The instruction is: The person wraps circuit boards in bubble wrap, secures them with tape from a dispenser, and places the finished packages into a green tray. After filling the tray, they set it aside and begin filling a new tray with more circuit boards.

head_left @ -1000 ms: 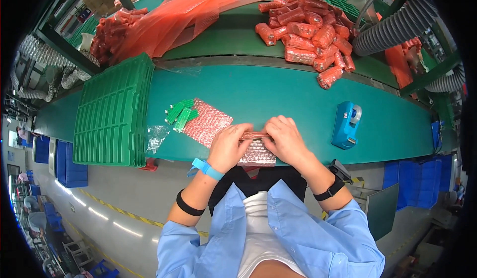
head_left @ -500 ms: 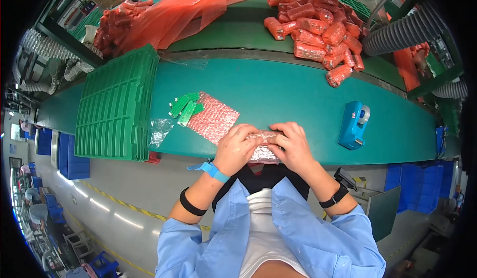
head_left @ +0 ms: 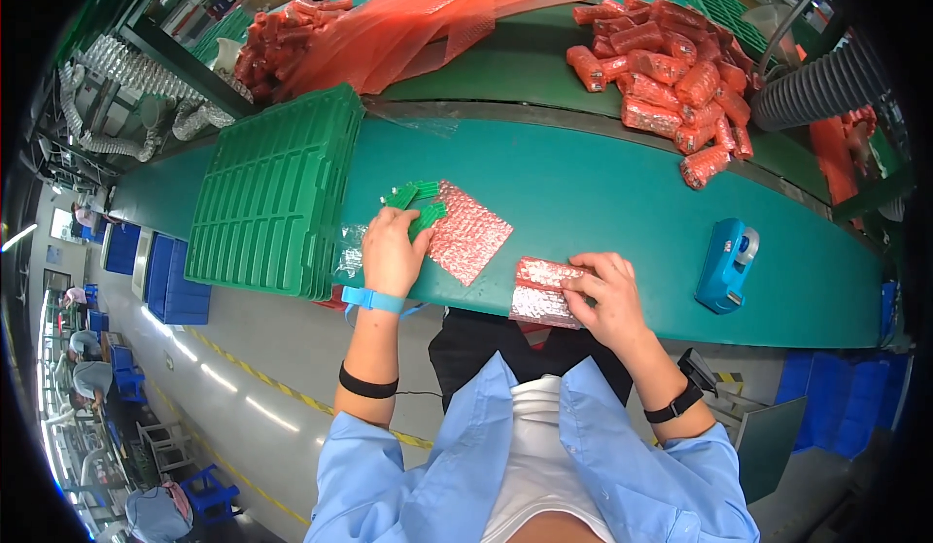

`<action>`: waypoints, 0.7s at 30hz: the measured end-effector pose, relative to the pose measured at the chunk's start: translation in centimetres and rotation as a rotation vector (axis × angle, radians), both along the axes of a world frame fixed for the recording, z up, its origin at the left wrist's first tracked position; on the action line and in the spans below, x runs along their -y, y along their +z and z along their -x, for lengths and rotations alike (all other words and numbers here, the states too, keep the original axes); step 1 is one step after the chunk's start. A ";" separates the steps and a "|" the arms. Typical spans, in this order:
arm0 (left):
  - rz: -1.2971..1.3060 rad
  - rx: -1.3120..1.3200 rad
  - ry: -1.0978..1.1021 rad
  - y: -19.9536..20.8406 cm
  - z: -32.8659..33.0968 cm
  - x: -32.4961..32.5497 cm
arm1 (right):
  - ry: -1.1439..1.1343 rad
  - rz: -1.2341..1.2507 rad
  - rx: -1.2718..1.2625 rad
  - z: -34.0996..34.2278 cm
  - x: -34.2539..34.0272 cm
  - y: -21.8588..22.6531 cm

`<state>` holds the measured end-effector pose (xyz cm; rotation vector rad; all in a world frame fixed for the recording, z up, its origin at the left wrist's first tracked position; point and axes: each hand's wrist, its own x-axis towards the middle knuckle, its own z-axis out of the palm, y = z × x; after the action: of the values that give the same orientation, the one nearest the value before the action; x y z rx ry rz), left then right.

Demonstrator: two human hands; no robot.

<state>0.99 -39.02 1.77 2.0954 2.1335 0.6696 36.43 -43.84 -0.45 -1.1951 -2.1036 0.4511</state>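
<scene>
Here, green tabletop above grey floor

Slender green rectangular strips cluster along the left side of a flat, pink bubble-wrap sheet, left of a partly rolled, pinkish bubble-wrap piece.

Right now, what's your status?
Left grip at green pieces. Right grip on folded bubble wrap. Blue tape dispenser off right, clear of both.
</scene>
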 end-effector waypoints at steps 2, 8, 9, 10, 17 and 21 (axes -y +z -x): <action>0.017 0.037 -0.012 -0.3 0.3 0.0 | 0.002 0.020 -0.012 0.0 -0.3 -0.3; -0.130 0.093 -0.260 2.4 -4.2 -0.1 | -0.001 0.070 -0.008 -1.2 -1.3 -1.7; -0.177 0.139 -0.346 3.0 -5.6 0.2 | -0.007 0.070 -0.005 -1.3 -1.6 -1.7; -0.177 0.143 -0.352 3.1 -7.3 0.6 | -0.022 0.093 -0.044 -1.4 -1.9 -1.5; -0.049 0.141 -0.736 0.5 -13.7 0.9 | -0.033 0.105 -0.096 -1.5 -2.2 -1.7; -0.030 0.173 -0.721 -0.6 -13.8 0.5 | -0.018 0.104 -0.078 -1.4 -2.3 -1.2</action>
<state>14.82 -39.56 1.18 2.4666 1.1450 0.7364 37.79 -41.55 -1.67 -1.2337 -2.0228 0.5954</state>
